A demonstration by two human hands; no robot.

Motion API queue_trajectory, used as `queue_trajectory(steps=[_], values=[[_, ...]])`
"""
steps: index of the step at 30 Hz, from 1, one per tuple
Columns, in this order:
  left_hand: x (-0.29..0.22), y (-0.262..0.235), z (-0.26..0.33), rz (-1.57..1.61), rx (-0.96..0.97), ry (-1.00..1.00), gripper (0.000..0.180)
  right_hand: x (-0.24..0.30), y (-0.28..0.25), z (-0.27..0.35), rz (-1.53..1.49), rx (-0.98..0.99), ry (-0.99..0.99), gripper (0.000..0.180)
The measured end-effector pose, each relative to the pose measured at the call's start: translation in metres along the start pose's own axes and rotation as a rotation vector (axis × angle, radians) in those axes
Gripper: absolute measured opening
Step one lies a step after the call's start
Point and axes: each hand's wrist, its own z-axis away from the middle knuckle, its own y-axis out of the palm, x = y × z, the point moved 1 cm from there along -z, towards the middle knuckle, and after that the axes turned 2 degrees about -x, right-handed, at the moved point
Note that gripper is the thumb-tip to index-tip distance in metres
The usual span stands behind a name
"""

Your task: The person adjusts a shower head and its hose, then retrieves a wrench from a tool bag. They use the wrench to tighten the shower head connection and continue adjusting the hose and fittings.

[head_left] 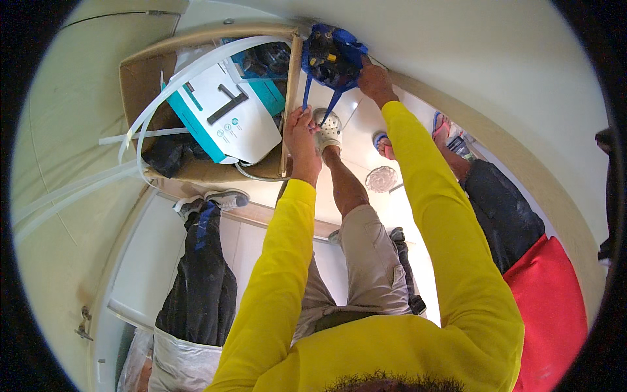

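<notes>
A blue bag (351, 47) with dark items and a small yellow piece inside stands against the wall at the top, its mouth spread. My left hand (302, 142) is closed on the bag's blue strap, beside the right edge of a cardboard box. At the bag's right rim is my right hand (376, 81), its fingers bent over the blue fabric and partly hidden. The large cardboard box (293, 98) contains a white and teal carton (238, 134) with a tap pictured on it, a dark plastic bundle (171, 154) and clear packaging.
White plastic trunking strips (189, 73) stick out of the box to the left. A person in dark trousers (196, 281) stands at left; another in a red top (548, 307) is close at right, sandalled feet near the bag. A round floor drain (381, 179) lies between.
</notes>
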Motion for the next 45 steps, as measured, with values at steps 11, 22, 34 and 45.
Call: queue_trajectory(steps=[11, 22, 34, 45], values=[[0.040, -0.035, 0.018, 0.050, 0.010, -0.027, 0.017, 0.010, 0.008, -0.014, -0.160, 0.035, -0.144, 0.069], [0.060, -0.047, 0.008, -0.045, -0.006, -0.059, 0.016, 0.075, 0.027, -0.045, -0.754, 0.000, -0.327, 0.064], [0.039, -0.038, 0.007, 0.046, -0.027, -0.020, 0.019, 0.028, 0.000, 0.091, -1.246, -0.063, -0.211, 0.042], [0.045, -0.041, 0.013, 0.040, 0.012, -0.026, 0.020, -0.011, -0.011, 0.106, -1.581, -0.052, -0.104, 0.037]])
